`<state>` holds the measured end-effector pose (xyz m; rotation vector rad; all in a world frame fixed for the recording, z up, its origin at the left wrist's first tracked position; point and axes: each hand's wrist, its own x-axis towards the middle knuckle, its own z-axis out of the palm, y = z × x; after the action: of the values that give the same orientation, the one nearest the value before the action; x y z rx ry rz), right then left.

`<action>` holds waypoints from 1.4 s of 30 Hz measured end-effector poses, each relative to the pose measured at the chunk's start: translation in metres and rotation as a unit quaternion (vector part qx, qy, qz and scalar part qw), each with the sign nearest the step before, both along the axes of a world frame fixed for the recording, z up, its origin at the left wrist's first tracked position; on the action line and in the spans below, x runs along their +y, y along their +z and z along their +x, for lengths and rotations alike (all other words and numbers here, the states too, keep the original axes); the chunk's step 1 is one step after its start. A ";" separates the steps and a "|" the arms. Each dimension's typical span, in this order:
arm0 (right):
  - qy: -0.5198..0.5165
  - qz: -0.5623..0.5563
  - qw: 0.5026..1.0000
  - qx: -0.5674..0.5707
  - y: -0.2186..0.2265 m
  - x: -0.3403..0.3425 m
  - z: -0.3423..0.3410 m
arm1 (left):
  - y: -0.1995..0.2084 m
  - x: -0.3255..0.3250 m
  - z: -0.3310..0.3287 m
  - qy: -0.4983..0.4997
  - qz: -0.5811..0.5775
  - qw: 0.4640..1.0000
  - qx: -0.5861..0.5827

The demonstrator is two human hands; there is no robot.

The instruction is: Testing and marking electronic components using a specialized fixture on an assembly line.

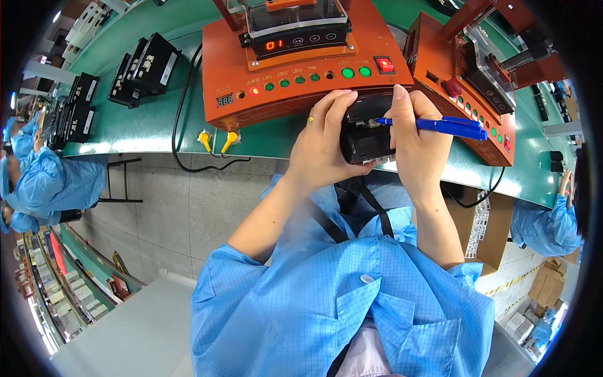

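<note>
A black box-shaped device [369,143] sits at the front edge of the green bench, below an orange test machine [295,88]. My left hand [322,135] is wrapped round its left side, with a ring on one finger. In my right hand [419,135] is a blue pen [452,127], its tip pointing left at the open side of the device. Whether the tip touches it, I cannot tell. Part of the device is hidden behind my fingers. The machine's display and its red switch [384,65] are lit.
A second orange machine [465,81] stands to the right. More black devices [147,69] rest on the bench [169,122] at left. A black cable [178,138] and yellow connectors [231,139] hang over the front edge. Co-workers in blue [59,182] sit at both sides. A cardboard box [499,226] is below.
</note>
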<state>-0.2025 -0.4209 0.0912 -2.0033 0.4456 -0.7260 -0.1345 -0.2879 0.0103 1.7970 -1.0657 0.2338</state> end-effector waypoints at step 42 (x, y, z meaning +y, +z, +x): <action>0.031 0.054 0.957 -0.282 -0.013 -0.016 -0.028 | 0.001 0.042 -0.012 0.019 -0.051 0.990 0.130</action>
<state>-0.2308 -0.4365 0.0780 -1.6048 0.0802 -1.1578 -0.1462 -0.2456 0.0114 1.7038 -0.8225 0.0724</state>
